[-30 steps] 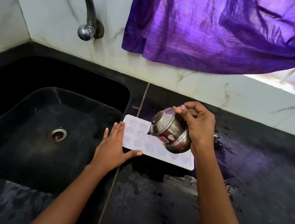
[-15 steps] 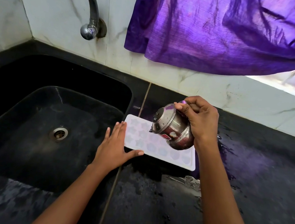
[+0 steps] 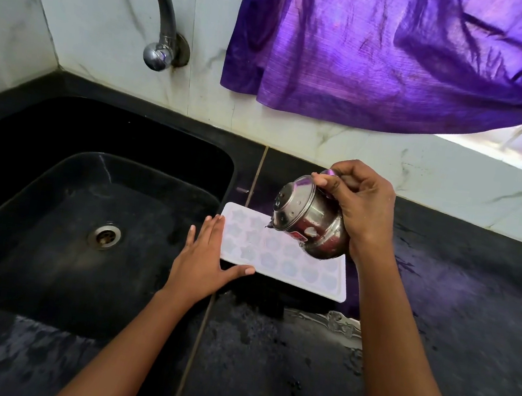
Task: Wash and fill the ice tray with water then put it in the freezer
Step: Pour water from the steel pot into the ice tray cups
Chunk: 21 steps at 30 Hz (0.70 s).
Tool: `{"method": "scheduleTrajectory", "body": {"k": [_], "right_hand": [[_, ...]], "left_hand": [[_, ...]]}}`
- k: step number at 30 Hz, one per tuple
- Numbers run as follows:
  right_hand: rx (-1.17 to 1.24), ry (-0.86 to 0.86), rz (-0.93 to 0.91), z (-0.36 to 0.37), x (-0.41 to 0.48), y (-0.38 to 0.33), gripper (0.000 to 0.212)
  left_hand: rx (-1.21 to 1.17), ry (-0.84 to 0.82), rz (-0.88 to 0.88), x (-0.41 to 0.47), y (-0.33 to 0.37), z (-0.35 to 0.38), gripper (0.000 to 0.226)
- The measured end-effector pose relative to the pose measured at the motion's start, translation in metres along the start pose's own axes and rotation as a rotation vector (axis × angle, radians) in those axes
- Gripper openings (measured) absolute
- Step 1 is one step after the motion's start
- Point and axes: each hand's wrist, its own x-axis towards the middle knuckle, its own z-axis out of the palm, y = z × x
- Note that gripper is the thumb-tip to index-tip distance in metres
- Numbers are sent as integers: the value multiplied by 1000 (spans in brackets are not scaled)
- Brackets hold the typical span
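Ice tray: white, rectangular, with star-like moulded cells; lies flat on the black countertop at frame centre, just right of the sink's edge.

Left hand: open and flat, palm down, fingers together along the tray's left short end, thumb spread against its near edge.

Right hand: closed around a small steel pot, held above the tray's middle and tipped mouth-down toward the left. Whether water is leaving the mouth cannot be told.

Sink: black basin filling the left of the frame, metal drain in its floor.

Tap: curved metal spout on the tiled wall, upper left.

Purple cloth: hangs across the upper right.

Countertop surface: wet in patches, lower centre and right.
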Motion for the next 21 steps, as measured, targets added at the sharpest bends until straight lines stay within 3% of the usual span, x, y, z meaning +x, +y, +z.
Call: {"method": "scheduleTrajectory", "body": {"k": [11,21], "right_hand": [[12,-1,33,1,-4,6,15],[228,94,168,1,-11,12,15]], "left_hand": [[-1,10,13,1,-3,3,110],[-7,-18,38,5,-11,7,109]]}}
